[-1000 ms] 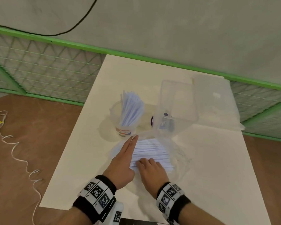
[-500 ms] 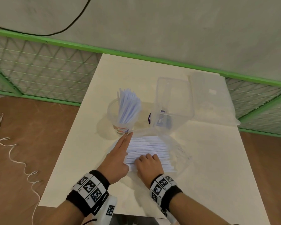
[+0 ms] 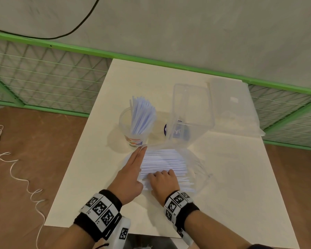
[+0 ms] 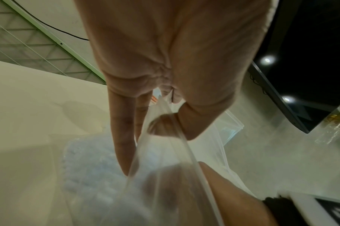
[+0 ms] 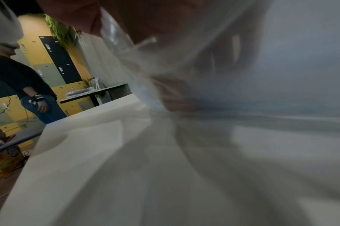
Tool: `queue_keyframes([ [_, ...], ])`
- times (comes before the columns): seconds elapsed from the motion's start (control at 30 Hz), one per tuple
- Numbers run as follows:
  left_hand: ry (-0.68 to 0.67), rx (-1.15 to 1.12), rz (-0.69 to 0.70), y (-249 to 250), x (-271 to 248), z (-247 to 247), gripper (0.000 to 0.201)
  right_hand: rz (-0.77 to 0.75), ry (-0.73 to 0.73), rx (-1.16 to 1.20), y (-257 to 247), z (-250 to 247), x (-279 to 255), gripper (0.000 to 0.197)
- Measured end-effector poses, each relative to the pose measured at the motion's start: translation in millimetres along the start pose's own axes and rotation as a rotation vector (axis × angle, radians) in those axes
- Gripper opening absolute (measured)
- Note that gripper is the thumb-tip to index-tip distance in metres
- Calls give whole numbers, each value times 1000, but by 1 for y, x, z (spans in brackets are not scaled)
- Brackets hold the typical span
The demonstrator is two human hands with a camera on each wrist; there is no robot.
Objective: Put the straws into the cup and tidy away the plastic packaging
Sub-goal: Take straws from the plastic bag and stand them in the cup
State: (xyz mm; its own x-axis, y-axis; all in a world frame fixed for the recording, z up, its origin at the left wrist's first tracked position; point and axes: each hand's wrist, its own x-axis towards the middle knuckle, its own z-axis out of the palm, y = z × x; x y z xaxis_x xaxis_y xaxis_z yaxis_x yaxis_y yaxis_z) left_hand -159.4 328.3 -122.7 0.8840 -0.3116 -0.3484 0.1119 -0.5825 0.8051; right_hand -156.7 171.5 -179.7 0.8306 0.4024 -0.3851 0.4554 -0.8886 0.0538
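Observation:
A clear cup [image 3: 126,121] with a printed base stands on the white table [image 3: 232,186], holding a bunch of white straws [image 3: 142,117]. In front of it a flat layer of loose straws [image 3: 165,160] lies in the clear plastic packaging [image 3: 198,169]. My left hand [image 3: 135,164] has straight fingers [image 4: 124,137] set against the straws' left ends, fingertips near the cup's base. My right hand [image 3: 162,178] rests on the near side of the layer, fingers curled into the straws. In the left wrist view the packaging film [image 4: 175,152] runs between my left fingers and thumb. The right wrist view is blurred by film.
A tall clear plastic container [image 3: 192,112] stands right of the cup, something blue showing through it. Its flat clear lid [image 3: 233,108] lies at the back right. A green wire fence [image 3: 43,74] borders the table's far side. Another person [image 5: 30,85] stands off in the room.
Both hands have stayed at the straw layer. My right hand has crept slightly farther over it, and my left fingers have kept against the straws' ends by the cup.

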Motion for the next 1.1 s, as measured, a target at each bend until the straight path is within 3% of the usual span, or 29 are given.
queue_keyframes([
  [0.33, 78, 16, 42, -2, -1, 1, 109, 26, 25, 40, -3, -9, -2, 25],
  [0.47, 86, 30, 39, -1, 0, 1, 109, 22, 81, 13, -3, 2, 3, 37],
  [0.57, 83, 27, 35, -1, 0, 2, 108, 23, 55, 6, -4, 5, 2, 35],
  [0.7, 89, 25, 38, -2, 0, 0, 107, 18, 31, 38, 3, -4, -1, 14],
  [0.77, 91, 23, 35, -2, 1, -2, 106, 12, 71, 77, 10, -4, -4, 24],
  [0.9, 93, 16, 48, -3, 1, -5, 106, 43, 124, 318, 30, -8, -16, 52],
  [0.93, 94, 10, 47, -4, 1, -5, 106, 55, 136, 402, 36, -11, -20, 51],
  [1.0, 100, 3, 37, -4, 2, -6, 106, 73, 206, 615, 45, -19, -28, 26],
  [1.1, 103, 10, 20, -4, 3, -7, 106, 175, 351, 966, 48, -39, -42, 28],
])
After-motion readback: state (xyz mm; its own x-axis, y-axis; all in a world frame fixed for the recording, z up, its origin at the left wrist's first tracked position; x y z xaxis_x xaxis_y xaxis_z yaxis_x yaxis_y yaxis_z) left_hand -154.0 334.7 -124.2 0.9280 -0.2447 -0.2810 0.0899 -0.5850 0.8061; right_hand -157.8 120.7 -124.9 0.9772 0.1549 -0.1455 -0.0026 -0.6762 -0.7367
